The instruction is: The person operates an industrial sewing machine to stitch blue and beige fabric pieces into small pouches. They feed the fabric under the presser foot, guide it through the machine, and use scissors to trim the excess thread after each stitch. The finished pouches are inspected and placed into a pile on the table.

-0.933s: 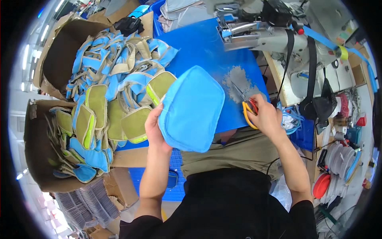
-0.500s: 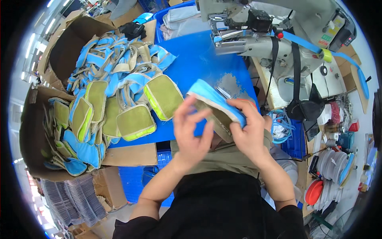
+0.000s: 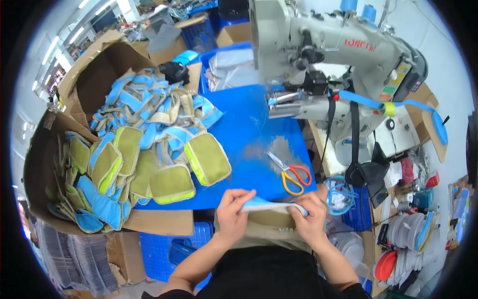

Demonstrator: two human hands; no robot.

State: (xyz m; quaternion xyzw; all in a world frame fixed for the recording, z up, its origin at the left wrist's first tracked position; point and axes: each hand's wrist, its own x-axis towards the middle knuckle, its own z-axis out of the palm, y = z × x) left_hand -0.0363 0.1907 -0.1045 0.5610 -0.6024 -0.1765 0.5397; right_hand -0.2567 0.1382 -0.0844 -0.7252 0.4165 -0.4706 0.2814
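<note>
Between my hands, over my lap, a blue fabric strip with pale edging [image 3: 269, 205] is stretched nearly level. My left hand [image 3: 233, 212] pinches its left end, while my right hand [image 3: 311, 214] grips the right end. Beyond them on the blue table lies a pair of scissors [image 3: 289, 172], one handle orange-yellow and one red. Green mesh fabric panels with pale edging [image 3: 208, 158] lie to the left, nearest my left hand. Behind those is a tangled heap of blue and beige fabric strips [image 3: 149, 99].
A grey sewing machine [image 3: 343, 65] stands at the far right, with a blue tape feeding into it. Cardboard boxes [image 3: 42, 164] with fabric pieces line the left side. Spools and rolls [image 3: 411, 231] crowd the right. A blue bin [image 3: 203, 82] holds pale cloth behind the table.
My hands have come down toward my lap and pulled the strip straight. My left hand, spread before, now grips its end. The view has tilted up, and the scissors show fully.
</note>
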